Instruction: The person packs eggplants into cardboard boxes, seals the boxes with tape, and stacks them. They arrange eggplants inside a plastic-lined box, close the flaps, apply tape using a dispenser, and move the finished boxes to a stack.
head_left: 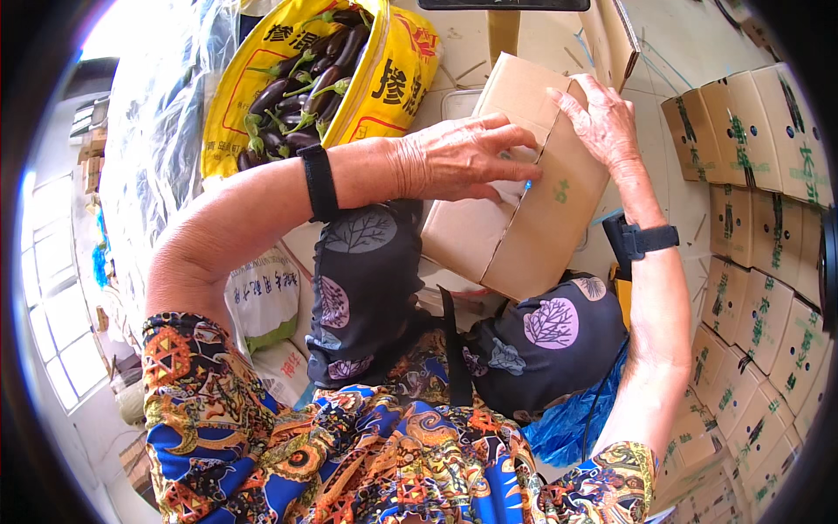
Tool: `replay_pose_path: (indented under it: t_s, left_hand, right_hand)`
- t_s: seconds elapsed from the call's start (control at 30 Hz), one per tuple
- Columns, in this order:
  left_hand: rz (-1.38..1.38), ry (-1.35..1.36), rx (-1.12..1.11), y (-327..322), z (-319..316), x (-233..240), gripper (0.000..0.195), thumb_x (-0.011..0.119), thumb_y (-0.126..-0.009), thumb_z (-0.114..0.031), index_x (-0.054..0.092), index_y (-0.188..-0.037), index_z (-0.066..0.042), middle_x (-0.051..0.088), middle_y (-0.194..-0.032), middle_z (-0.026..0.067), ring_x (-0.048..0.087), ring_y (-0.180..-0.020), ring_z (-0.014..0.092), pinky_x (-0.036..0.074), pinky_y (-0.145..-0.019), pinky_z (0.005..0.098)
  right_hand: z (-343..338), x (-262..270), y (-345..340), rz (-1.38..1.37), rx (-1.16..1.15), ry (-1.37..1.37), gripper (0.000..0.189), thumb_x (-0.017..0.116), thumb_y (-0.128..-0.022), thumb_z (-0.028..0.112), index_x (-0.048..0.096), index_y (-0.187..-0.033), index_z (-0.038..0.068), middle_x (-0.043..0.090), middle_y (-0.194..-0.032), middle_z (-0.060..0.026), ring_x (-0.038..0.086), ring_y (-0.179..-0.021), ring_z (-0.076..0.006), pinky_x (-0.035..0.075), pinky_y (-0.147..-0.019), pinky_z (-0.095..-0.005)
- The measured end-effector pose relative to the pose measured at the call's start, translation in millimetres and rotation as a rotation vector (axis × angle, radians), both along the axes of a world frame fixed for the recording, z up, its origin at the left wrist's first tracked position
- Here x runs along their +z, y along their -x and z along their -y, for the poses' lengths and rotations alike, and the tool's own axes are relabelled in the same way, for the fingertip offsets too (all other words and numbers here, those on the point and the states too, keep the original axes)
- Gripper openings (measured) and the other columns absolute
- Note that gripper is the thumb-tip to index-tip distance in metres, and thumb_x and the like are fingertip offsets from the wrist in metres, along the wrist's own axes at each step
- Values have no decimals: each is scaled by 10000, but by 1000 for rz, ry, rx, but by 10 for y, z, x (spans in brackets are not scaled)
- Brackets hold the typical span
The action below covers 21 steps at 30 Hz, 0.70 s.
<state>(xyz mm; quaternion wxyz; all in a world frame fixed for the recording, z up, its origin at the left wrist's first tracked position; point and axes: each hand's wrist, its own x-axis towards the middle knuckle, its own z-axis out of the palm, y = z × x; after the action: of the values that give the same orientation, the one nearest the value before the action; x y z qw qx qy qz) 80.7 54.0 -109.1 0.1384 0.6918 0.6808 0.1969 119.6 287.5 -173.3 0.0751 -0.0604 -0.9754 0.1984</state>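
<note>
A cardboard box (556, 203) with its long flaps nearly meeting along a seam stands tilted before my knees. My left hand (474, 157) lies over the box's left side, fingers spread near the seam; a bit of white material and a small blue spot show beside the fingertips. At the far end of the seam, my right hand (596, 121) rests on the cardboard with its thumb and fingers apart. Left of the box, a yellow printed sack (406, 78) stands open, filled with dark purple eggplants (314, 85).
Stacked printed cartons (753, 223) rise along the right side. Clear plastic sheeting (170, 85) covers the left. An upright cardboard piece (605, 39) is beyond my right hand. Blue plastic (569, 426) lies by my right leg, and white printed sacks (265, 301) lie at the left.
</note>
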Motion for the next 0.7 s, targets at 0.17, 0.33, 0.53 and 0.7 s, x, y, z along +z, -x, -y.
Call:
replay_pose_path:
  t_s: [0.17, 0.33, 0.53, 0.7]
  left_hand:
    - [43, -36, 8, -7, 35, -8, 701, 746, -646, -51, 512, -1301, -140, 491, -1261, 125, 536, -1055, 311, 492, -919, 393]
    - [89, -134, 34, -57, 138, -153, 585, 724, -698, -116, 549, -1255, -134, 488, -1284, 128, 526, -1051, 307, 458, -937, 411]
    - [-70, 3, 72, -112, -102, -164, 418, 707, -718, -136, 624, -1127, -141, 490, -1107, 92, 481, -1064, 276, 442, -924, 402]
    - [363, -181, 15, 51, -69, -188, 323, 689, -765, -53, 652, -1086, -71, 538, -1133, 134, 561, -1035, 310, 487, -896, 364]
  right_hand:
    - [-126, 121, -70, -14, 15, 365, 440, 651, -841, 471, 626, -1045, 82, 688, -987, -144, 649, -930, -317, 504, -804, -343]
    - [-186, 291, -101, 55, -40, 590, 350, 634, -872, 416, 643, -1019, 99, 683, -956, -118, 654, -896, -265, 503, -818, -349]
    - [-63, 323, -92, 98, -34, 454, 339, 626, -878, 398, 630, -1090, 134, 681, -1022, -108, 639, -971, -304, 495, -863, -372]
    - [-68, 142, -79, 32, -33, 260, 374, 618, -874, 420, 628, -1129, 147, 666, -1095, -104, 622, -1013, -315, 479, -883, -399]
